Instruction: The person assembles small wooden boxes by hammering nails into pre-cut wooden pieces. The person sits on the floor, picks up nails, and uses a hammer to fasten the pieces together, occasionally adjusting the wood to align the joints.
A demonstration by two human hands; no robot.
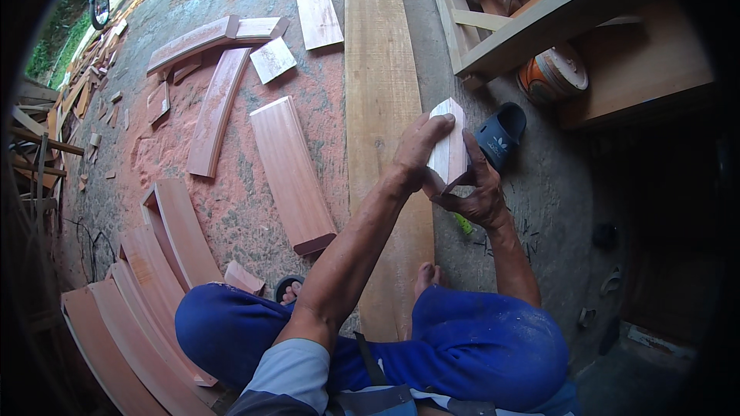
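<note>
Both my hands hold a short wooden block (449, 139) with a pale top face, raised over the right edge of a long plank (383, 77). My left hand (418, 148) closes on the block's left side, with its thumb across the top. Gripping from the right and underneath, my right hand (484, 191) has its fingers along the block's near end and right side. The block's underside is hidden by my fingers. Beyond my right hand lies a dark blue slide sandal (501, 137). A small yellow-green object (462, 223) shows on the floor just below the block.
Reddish boards, one wide board (293, 173) among them, lie on the sawdust-covered floor to my left. Curved wooden pieces (139, 300) are stacked by my left knee. At the far right stand a wooden frame (539, 15) and an orange-and-white bucket (553, 75). Scrap wood lines the left.
</note>
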